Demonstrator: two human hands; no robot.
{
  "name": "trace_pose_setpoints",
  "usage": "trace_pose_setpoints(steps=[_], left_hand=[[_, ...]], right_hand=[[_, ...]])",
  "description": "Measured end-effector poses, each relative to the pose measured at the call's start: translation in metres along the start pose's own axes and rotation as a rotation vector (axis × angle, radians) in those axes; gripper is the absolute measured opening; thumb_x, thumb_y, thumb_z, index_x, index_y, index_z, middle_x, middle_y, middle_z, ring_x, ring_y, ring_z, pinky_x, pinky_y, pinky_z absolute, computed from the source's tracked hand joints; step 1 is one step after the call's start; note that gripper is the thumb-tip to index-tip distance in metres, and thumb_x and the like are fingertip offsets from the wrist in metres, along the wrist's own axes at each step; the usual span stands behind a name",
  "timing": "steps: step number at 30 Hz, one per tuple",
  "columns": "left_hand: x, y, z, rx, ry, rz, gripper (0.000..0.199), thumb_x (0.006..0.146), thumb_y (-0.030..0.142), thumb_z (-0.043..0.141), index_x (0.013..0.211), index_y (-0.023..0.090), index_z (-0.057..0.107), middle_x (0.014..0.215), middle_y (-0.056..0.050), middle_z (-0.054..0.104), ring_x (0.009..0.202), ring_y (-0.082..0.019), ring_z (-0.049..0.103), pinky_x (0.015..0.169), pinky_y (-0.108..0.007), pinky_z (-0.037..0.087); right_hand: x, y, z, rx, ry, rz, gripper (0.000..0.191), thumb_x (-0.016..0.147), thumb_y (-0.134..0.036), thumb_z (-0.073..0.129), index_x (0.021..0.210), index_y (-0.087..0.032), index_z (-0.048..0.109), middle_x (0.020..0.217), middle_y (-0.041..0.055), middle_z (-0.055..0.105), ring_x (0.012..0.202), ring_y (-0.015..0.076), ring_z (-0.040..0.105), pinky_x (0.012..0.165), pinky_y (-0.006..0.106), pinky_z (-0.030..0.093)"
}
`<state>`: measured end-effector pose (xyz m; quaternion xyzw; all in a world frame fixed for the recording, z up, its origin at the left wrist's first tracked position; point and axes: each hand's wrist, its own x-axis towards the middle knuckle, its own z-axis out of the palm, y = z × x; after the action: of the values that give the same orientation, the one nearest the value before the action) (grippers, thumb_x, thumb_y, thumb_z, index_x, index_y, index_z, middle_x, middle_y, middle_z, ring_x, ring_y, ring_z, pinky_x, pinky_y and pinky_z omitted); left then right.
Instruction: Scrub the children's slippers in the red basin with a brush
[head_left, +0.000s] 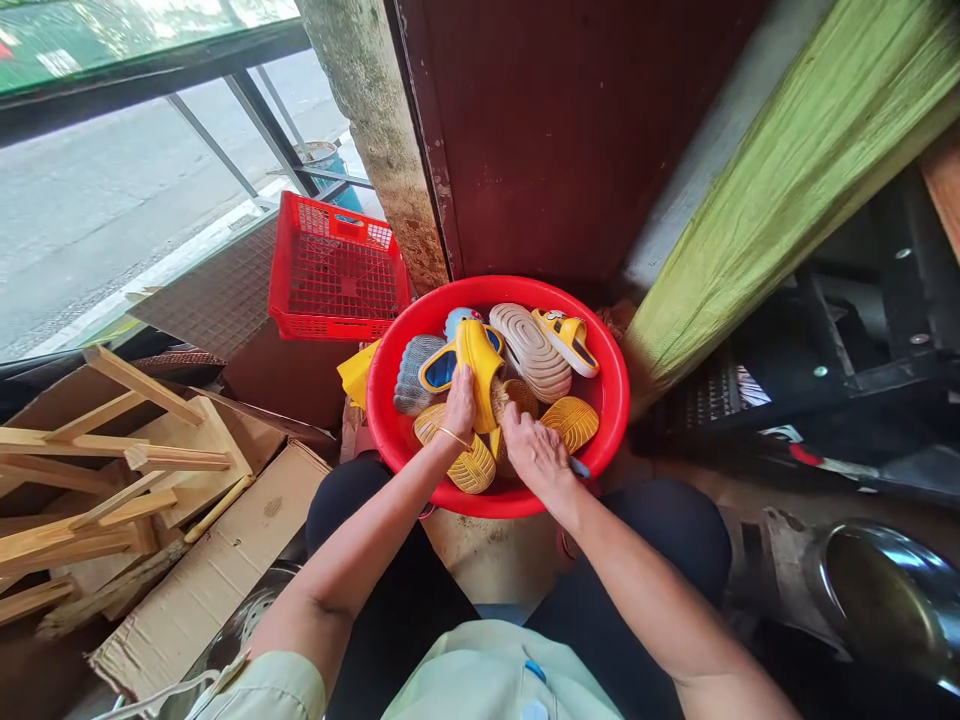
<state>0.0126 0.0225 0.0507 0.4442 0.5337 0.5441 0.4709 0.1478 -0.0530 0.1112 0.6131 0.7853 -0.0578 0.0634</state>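
Note:
A red basin [616, 400] stands between my knees with several slippers in it. My left hand [460, 405] is closed on a yellow slipper [480, 352] with a blue insole, tilted above the others. In my right hand [536, 452] is a brush [500, 398]; its pale bristles are against the slipper's side and a bluish handle end shows below the palm. Around them lie a white-soled slipper [532, 350], a yellow sandal [570, 342], a grey-blue slipper [414, 376] and a yellow slipper [573, 424] sole up. The brush's middle is hidden by my fingers.
Behind the basin at left is a red plastic crate [337, 270]. Wooden stools [180, 455] and flattened cardboard [225, 570] lie to the left. A green curtain [780, 180] hangs at right, a metal pot [885, 600] below it. A dark red panel [555, 140] rises behind.

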Motion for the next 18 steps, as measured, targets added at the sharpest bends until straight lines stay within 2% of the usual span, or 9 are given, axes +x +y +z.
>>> trace_pose_setpoints(steps=[4, 8, 12, 15, 18], left_hand=[[-0.023, 0.000, 0.011, -0.044, -0.055, -0.071, 0.065, 0.106, 0.062, 0.048, 0.159, 0.026, 0.047, 0.165, -0.008, 0.051, 0.156, -0.025, 0.043, 0.132, -0.042, 0.030], [-0.024, 0.001, 0.007, -0.015, -0.033, -0.063, 0.063, 0.106, 0.060, 0.049, 0.160, 0.028, 0.047, 0.165, -0.006, 0.051, 0.158, -0.024, 0.040, 0.132, -0.039, 0.029], [-0.006, 0.004, -0.009, 0.008, -0.034, -0.022, 0.060, 0.106, 0.055, 0.050, 0.158, 0.025, 0.050, 0.161, -0.008, 0.055, 0.154, -0.024, 0.046, 0.130, -0.040, 0.035], [0.011, 0.006, -0.026, 0.065, 0.012, 0.075, 0.059, 0.103, 0.056, 0.054, 0.153, 0.023, 0.057, 0.158, -0.009, 0.058, 0.154, -0.026, 0.046, 0.130, -0.041, 0.034], [0.019, 0.009, -0.037, 0.157, 0.043, 0.163, 0.061, 0.099, 0.059, 0.060, 0.148, 0.022, 0.061, 0.156, -0.011, 0.059, 0.153, -0.029, 0.047, 0.130, -0.044, 0.034]], right_hand=[[0.030, 0.001, -0.008, 0.011, -0.010, 0.110, 0.047, 0.110, -0.011, 0.023, 0.147, -0.010, 0.051, 0.113, 0.0205, 0.074, 0.098, 0.0226, 0.077, 0.078, 0.029, 0.058], [0.043, 0.001, -0.012, 0.039, -0.023, 0.043, 0.045, 0.109, -0.010, 0.025, 0.145, -0.011, 0.051, 0.114, 0.0209, 0.075, 0.100, 0.0225, 0.078, 0.081, 0.028, 0.057], [0.030, 0.001, -0.010, 0.049, -0.033, -0.105, 0.041, 0.112, -0.018, 0.026, 0.139, -0.010, 0.055, 0.111, 0.0194, 0.076, 0.098, 0.0235, 0.078, 0.077, 0.027, 0.055], [0.009, 0.003, -0.005, 0.054, -0.064, -0.202, 0.042, 0.115, -0.031, 0.029, 0.141, -0.013, 0.056, 0.111, 0.0183, 0.077, 0.095, 0.0239, 0.079, 0.073, 0.027, 0.053], [-0.012, 0.011, -0.001, 0.065, -0.091, -0.249, 0.041, 0.114, -0.036, 0.033, 0.140, -0.018, 0.060, 0.109, 0.0155, 0.078, 0.093, 0.0230, 0.078, 0.072, 0.026, 0.051]])
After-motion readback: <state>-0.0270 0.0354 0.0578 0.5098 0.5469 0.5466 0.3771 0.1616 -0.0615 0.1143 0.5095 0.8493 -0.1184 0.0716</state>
